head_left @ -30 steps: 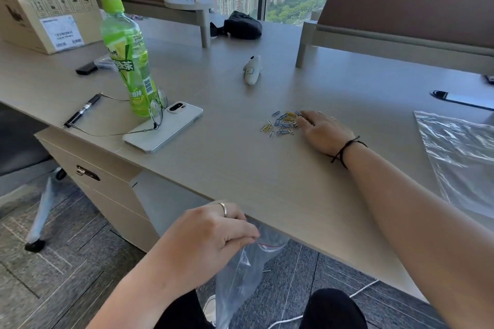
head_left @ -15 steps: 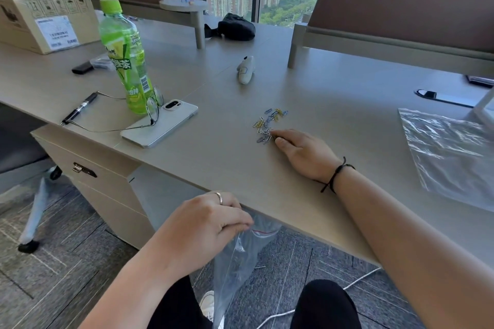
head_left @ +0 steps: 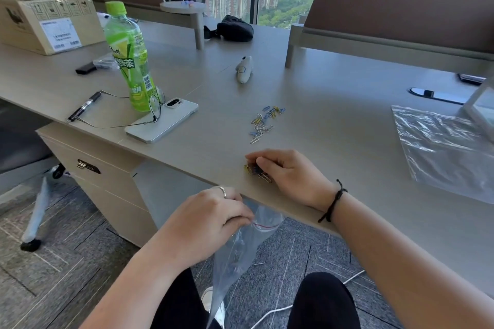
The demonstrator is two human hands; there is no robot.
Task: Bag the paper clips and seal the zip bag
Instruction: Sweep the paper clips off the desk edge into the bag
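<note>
A loose trail of coloured paper clips [head_left: 263,123] lies on the grey desk [head_left: 334,120]. My right hand [head_left: 287,173] rests near the desk's front edge, fingers curled over a small bunch of paper clips [head_left: 258,171] pressed against the desktop. My left hand [head_left: 211,218] is below the desk edge, pinching the top of a clear zip bag [head_left: 238,254] with a red zip line. The bag hangs down between my knees.
A green bottle [head_left: 129,56], a white phone [head_left: 163,121], glasses and a pen [head_left: 84,106] lie at the left. A white device [head_left: 244,69] sits mid-desk. A second clear bag [head_left: 443,147] lies at the right. A cardboard box [head_left: 48,24] stands at the back left.
My right hand has dragged a bunch of clips from the pile toward the desk's front edge, leaving a trail behind. The left hand still holds the bag below the edge.
</note>
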